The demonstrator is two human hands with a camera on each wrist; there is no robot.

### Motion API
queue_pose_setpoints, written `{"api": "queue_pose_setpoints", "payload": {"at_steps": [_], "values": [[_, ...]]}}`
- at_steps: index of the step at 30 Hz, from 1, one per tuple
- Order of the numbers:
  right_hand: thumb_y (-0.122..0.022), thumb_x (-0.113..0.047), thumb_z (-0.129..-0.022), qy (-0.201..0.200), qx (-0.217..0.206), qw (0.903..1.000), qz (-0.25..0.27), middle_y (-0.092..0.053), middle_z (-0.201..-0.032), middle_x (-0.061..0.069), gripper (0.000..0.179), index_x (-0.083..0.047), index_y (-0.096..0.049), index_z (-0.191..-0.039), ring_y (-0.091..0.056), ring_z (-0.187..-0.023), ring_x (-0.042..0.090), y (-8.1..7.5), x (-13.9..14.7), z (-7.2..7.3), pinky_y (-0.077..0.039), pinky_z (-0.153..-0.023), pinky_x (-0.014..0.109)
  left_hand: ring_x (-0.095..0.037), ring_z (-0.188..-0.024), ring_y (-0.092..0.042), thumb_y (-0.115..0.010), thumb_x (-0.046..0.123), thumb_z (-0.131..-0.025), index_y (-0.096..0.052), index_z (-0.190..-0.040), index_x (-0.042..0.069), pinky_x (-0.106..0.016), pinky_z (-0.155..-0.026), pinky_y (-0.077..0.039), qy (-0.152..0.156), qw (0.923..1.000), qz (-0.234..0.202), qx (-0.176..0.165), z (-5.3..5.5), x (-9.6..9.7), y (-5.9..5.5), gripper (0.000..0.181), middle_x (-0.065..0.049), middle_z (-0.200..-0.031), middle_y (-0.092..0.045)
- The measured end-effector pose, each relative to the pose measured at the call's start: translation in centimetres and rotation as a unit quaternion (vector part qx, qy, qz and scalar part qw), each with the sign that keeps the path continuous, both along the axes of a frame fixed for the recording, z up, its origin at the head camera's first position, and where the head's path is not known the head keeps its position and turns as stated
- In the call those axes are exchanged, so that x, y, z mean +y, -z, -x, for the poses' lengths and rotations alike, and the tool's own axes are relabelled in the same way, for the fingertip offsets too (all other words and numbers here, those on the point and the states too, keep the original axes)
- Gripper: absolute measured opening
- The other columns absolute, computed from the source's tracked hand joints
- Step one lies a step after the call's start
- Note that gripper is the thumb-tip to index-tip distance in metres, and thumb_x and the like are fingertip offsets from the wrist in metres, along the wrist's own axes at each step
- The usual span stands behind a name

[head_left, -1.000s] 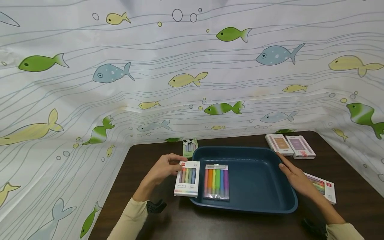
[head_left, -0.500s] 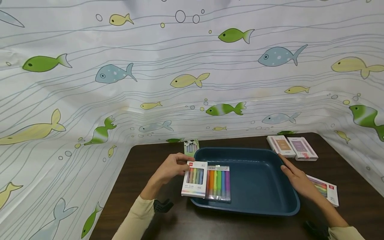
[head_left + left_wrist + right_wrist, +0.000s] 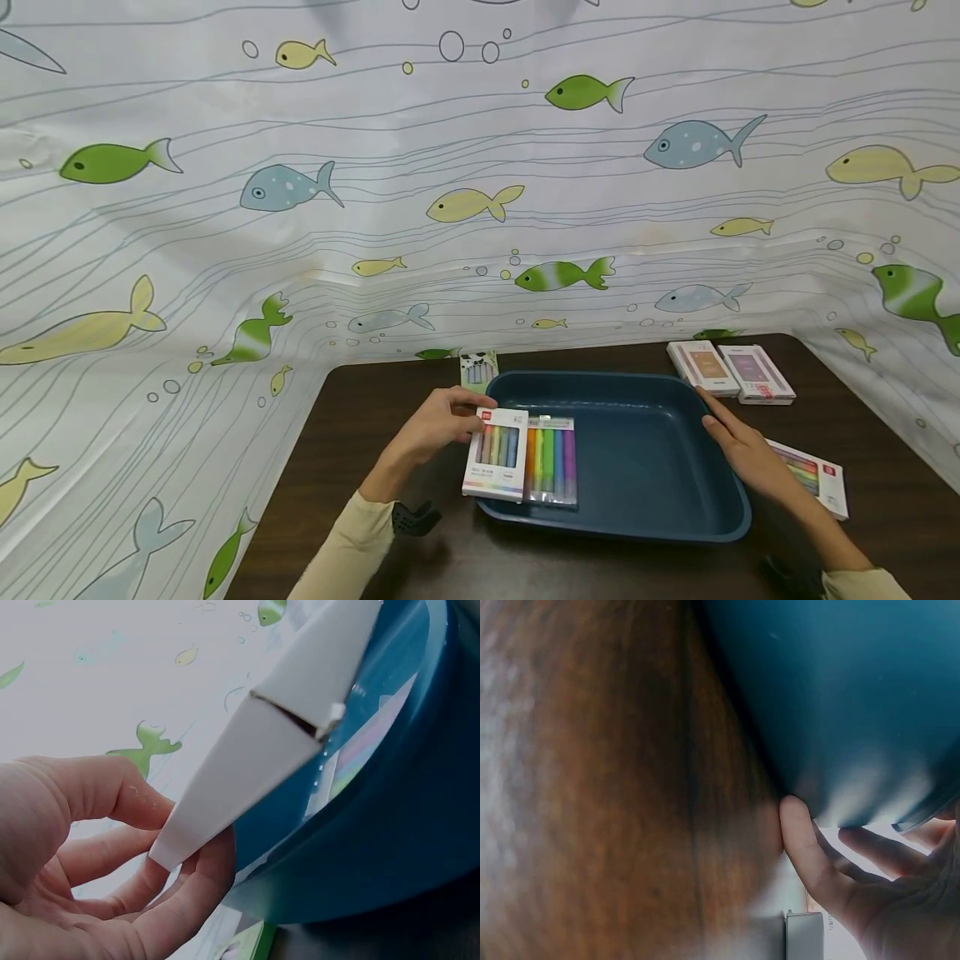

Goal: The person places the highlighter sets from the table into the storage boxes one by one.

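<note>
Left hand pinching white box of coloured sticks, above left end of blue tray, right hand gripping it at right

White fish-print sheet hangs along far, left and right edges of dark wood-grain desk; pale sheen toward near edge.

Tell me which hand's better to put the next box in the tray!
Probably the left hand: it pinches a white box over the left edge of the blue tray. The right hand touches the opposite edge.
</note>
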State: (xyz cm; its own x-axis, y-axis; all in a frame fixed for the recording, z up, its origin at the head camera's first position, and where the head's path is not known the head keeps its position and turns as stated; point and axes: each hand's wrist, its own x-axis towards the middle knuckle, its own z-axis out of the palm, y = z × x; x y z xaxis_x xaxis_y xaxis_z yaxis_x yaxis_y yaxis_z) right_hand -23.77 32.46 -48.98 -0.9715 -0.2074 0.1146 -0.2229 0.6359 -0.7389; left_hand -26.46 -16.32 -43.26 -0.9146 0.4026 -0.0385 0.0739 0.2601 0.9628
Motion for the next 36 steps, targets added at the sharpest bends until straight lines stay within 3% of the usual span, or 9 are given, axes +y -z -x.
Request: {"api": "queue_pose_setpoints", "payload": {"at_steps": [12, 19, 26, 30, 33, 36], "values": [[-0.033, -0.036, -0.113, -0.001, 0.004, 1.0, 0.006, -0.022, -0.159, 0.034, 0.058, -0.023, -0.012, -0.165, -0.028, -0.135, 0.063, 0.0, 0.1, 0.1, -0.026, -0.098, 0.077, -0.028, -0.097, -0.065, -0.071, 0.002, -0.093, -0.071, -0.124, -0.001, -0.04, -0.077, -0.057, 0.028, 0.999, -0.027, -0.02, 0.3, 2.1, 0.1, 0.031, -0.017, -0.132, -0.053], [-0.033, -0.036, -0.113, 0.0, 0.007, 1.0, 0.0, -0.022, -0.159, 0.034, 0.058, -0.019, -0.013, -0.165, -0.029, -0.135, 0.063, 0.1, 0.1, 0.2, -0.027, -0.098, 0.077, -0.027, -0.095, -0.064, -0.071, 0.002, -0.093, -0.072, -0.122, 0.0, -0.04, -0.075, -0.058, 0.037, 0.9991, -0.017, -0.013, 0.3, 3.3, 0.2, 0.029, -0.015, -0.131, -0.052], [-0.033, -0.036, -0.113, 0.001, 0.008, 1.0, -0.001, -0.023, -0.159, 0.034, 0.058, -0.018, -0.014, -0.165, -0.03, -0.134, 0.063, 0.3, 0.0, 0.2, -0.026, -0.098, 0.077, -0.027, -0.091, -0.065, -0.073, 0.004, -0.091, -0.072, -0.122, 0.002, -0.039, -0.074, -0.056, 0.04, 0.999, -0.015, -0.009, 0.3, 4.4, 0.3, 0.03, -0.014, -0.121, -0.061], [-0.033, -0.036, -0.113, 0.001, 0.011, 0.9999, -0.002, -0.024, -0.158, 0.034, 0.058, -0.019, -0.014, -0.165, -0.032, -0.133, 0.063, 0.3, 0.0, 0.2, -0.028, -0.097, 0.077, -0.032, -0.111, -0.061, -0.071, 0.005, -0.094, -0.072, -0.124, 0.007, -0.048, -0.087, -0.052, 0.048, 0.9988, 0.007, 0.006, 0.2, 4.7, 0.1, 0.03, -0.012, -0.128, -0.06], [-0.033, -0.035, -0.113, -0.001, 0.011, 0.9999, 0.0, -0.024, -0.158, 0.034, 0.058, -0.019, -0.014, -0.165, -0.032, -0.133, 0.062, 0.3, 0.0, 0.2, -0.028, -0.097, 0.077, -0.034, -0.133, -0.048, -0.069, 0.007, -0.097, -0.069, -0.128, 0.011, -0.055, -0.099, -0.045, 0.06, 0.9973, 0.031, 0.03, 0.0, 4.8, -0.2, 0.031, -0.007, -0.142, -0.052], [-0.033, -0.035, -0.113, 0.0, 0.011, 0.9999, -0.001, -0.024, -0.158, 0.034, 0.058, -0.018, -0.014, -0.165, -0.032, -0.133, 0.062, 0.2, 0.1, 0.1, -0.028, -0.097, 0.077, -0.035, -0.141, -0.04, -0.068, 0.009, -0.099, -0.066, -0.132, 0.009, -0.057, -0.104, -0.041, 0.072, 0.9952, 0.045, 0.049, 0.0, 4.7, -0.5, 0.034, -0.005, -0.146, -0.05]]}}
